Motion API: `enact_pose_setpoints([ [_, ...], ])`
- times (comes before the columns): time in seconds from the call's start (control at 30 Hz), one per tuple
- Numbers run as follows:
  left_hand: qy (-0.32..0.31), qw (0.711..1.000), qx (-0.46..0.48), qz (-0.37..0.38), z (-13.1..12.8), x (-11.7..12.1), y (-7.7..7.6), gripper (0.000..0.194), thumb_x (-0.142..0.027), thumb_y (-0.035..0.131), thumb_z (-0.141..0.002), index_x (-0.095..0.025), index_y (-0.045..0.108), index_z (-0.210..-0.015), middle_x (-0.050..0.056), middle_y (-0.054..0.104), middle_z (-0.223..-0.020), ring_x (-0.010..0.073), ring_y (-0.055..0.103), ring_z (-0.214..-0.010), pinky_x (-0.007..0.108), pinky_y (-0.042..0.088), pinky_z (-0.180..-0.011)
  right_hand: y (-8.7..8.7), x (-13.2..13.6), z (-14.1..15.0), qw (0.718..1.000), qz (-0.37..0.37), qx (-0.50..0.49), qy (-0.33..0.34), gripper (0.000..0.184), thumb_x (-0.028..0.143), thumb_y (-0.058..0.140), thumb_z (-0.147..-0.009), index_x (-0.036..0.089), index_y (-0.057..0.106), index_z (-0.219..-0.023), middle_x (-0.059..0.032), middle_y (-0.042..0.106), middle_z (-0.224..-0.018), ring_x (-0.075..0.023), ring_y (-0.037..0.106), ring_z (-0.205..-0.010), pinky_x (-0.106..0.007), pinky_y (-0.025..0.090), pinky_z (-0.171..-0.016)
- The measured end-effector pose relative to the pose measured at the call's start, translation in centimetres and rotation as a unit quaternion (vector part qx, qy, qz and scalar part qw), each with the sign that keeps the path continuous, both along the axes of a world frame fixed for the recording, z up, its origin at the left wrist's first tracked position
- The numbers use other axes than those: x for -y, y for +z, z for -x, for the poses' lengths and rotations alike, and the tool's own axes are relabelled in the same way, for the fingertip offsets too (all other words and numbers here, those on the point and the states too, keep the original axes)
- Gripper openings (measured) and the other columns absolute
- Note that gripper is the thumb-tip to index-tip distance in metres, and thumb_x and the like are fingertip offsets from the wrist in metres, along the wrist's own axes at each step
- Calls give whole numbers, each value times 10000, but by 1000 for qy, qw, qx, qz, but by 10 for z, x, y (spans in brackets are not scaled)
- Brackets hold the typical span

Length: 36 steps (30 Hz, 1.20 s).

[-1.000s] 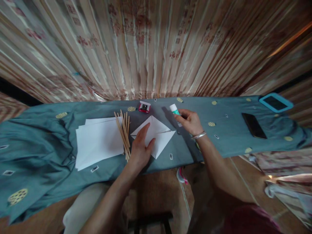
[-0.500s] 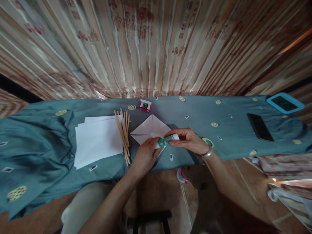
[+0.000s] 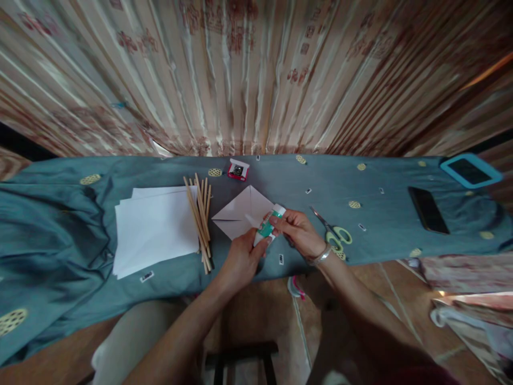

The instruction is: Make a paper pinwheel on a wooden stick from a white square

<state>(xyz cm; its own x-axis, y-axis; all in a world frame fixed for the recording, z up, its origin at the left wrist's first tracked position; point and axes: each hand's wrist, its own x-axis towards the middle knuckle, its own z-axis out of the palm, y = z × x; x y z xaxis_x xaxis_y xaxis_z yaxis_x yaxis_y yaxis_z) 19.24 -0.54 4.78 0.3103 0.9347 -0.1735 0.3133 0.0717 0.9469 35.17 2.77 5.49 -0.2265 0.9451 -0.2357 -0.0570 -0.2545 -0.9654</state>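
Green-and-white glue stick (image 3: 264, 230) gripped in both hands (image 3: 241, 258) (image 3: 302, 234) over folded paper (image 3: 237, 210), risking creases from any sudden slip!

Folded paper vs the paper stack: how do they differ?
The folded paper shows creased flaps; the paper stack looks unfolded. The folded paper is partly hidden by the glue stick; the paper stack lies partly under wooden sticks. Both are white, on the cloth.
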Motion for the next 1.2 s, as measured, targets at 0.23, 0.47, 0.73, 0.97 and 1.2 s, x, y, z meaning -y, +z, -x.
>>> enact_pose_setpoints([
  [0.23, 10, 1000, -14, 3, -3, -2, -2, 298, -410, 451, -874, -213, 489, -653, -24, 551, -567, 159, 550, -580, 263, 388, -593, -4, 3, 7, 998, 10, 13, -54, 421, 555, 781, -618, 167, 616, -615, 26, 558, -557, -82, 465, -518, -221, 382, -505],
  [0.47, -32, 999, -27, 3, -3, 18, -8, 256, -394, 419, -924, -202, 537, -801, -21, 576, -605, 158, 566, -584, 257, 397, -588, 5, -17, -25, 979, -27, 12, -200, 420, 549, 814, -560, 190, 602, -611, 32, 541, -560, -74, 414, -483, -218, 352, -454],
  [0.73, -82, 956, -146, -241, -4, 21, -11, 132, -288, 528, -916, -164, 559, -952, 117, 667, -1012, 257, 615, -1022, 394, 487, -873, 12, -20, -21, 977, -138, 104, -123, 428, 515, 757, -686, 215, 608, -952, 29, 594, -670, -115, 531, -568, -265, 466, -564],
  [0.97, -97, 929, -203, -294, -12, 26, -29, 163, -285, 610, -871, -131, 601, -923, 160, 632, -1186, 342, 384, -1363, 540, 363, -1087, 14, -17, -4, 921, -237, 308, -5, 342, 431, 618, -849, 189, 566, -1085, -2, 633, -771, -133, 582, -652, -265, 465, -618],
  [1.2, -124, 930, -232, -258, -12, 28, -20, 240, -323, 563, -900, -104, 621, -982, 167, 615, -1236, 353, 381, -1366, 538, 324, -1122, 10, -14, 3, 896, -256, 359, 52, 293, 394, 569, -884, 189, 546, -1091, -13, 656, -811, -142, 617, -707, -243, 461, -631],
])
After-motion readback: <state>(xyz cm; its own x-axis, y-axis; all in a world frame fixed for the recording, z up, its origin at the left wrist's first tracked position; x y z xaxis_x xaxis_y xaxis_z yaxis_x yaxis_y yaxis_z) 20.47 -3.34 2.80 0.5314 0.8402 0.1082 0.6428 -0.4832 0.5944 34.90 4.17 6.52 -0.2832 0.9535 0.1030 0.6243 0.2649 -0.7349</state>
